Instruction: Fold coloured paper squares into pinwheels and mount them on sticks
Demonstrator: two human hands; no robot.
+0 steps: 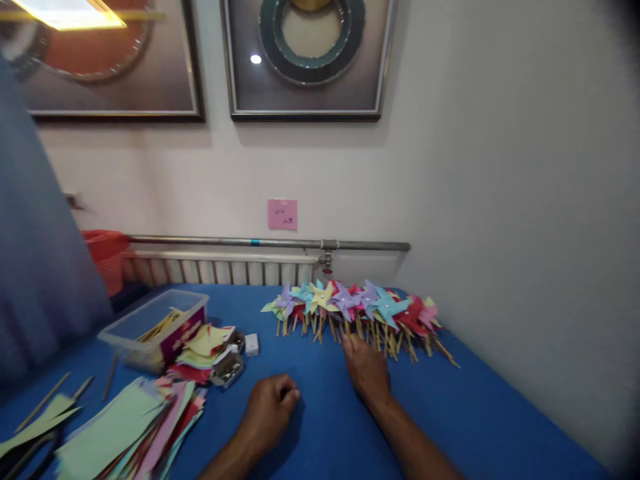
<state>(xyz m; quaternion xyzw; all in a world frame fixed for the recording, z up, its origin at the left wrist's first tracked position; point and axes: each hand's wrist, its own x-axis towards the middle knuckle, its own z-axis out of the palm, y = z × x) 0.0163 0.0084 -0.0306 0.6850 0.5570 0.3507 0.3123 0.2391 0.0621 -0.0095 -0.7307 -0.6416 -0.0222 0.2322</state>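
Several paper pinwheels on thin wooden sticks lie in a row at the back of the blue table, their heads toward the wall. My right hand (367, 368) reaches to the near side of this row. Its fingers are closed at the lower end of the stick of a purple pinwheel (344, 300); the fingertips are partly hidden. My left hand (273, 405) rests curled in a loose fist over the blue table (320, 433), with nothing showing in it. To its left are small open boxes of metal bits (228, 371) and a small white box (252, 345).
On the left stand a clear plastic box (150, 313) with thin sticks, a pile of cut coloured paper (207, 343), and stacked paper sheets (113, 427). Scissors (43, 457) lie at the lower left edge. A radiator (220, 270) and wall bound the back.
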